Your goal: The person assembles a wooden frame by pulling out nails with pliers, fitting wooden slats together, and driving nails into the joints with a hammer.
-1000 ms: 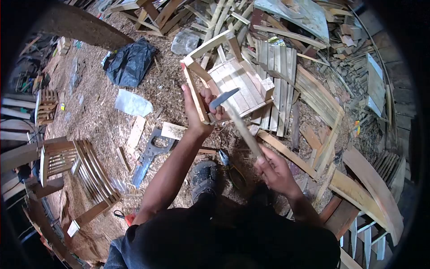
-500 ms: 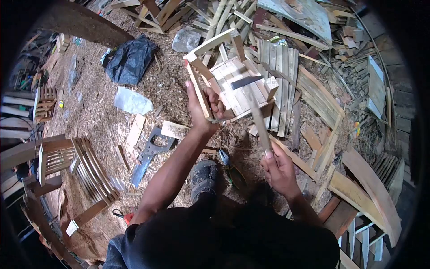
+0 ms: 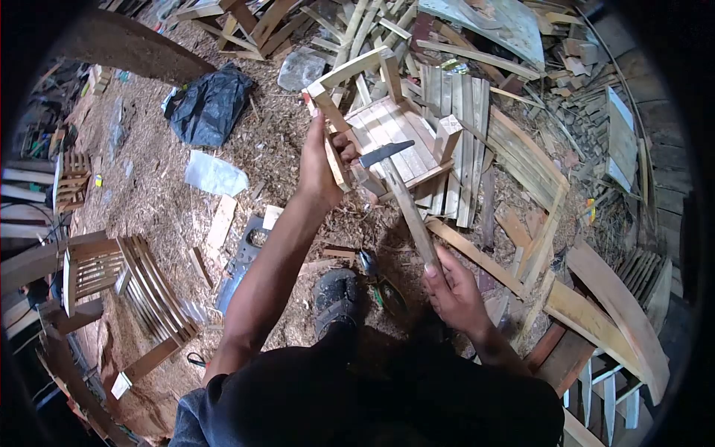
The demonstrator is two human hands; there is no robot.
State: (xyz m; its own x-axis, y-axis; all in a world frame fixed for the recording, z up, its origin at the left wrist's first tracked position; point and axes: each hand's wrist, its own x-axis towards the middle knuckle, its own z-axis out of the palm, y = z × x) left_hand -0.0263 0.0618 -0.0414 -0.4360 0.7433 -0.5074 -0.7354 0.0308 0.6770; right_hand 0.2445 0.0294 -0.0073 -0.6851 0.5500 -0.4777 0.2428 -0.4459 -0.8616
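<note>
My left hand (image 3: 325,159) is wrapped round a rail on the near left side of a small wooden stool frame (image 3: 398,123), fingers curled inside it. The stool lies tipped, its slatted panel facing me and its legs pointing up. My right hand (image 3: 456,292) grips the lower end of a hammer's wooden handle (image 3: 408,206). The dark metal hammer head (image 3: 386,153) overlaps the near edge of the slatted panel, close to my left fingers.
Sawdust and shavings cover the floor. A handsaw (image 3: 246,261) lies left of my left forearm, pliers (image 3: 368,261) near my shoe (image 3: 336,298). A black plastic bag (image 3: 210,104) sits upper left. Slatted wooden pieces (image 3: 138,283) stand at left; planks (image 3: 611,320) are stacked at right.
The hammer head has come down and left, from over the panel's middle to its near edge. My left hand and the stool have shifted slightly left in view.
</note>
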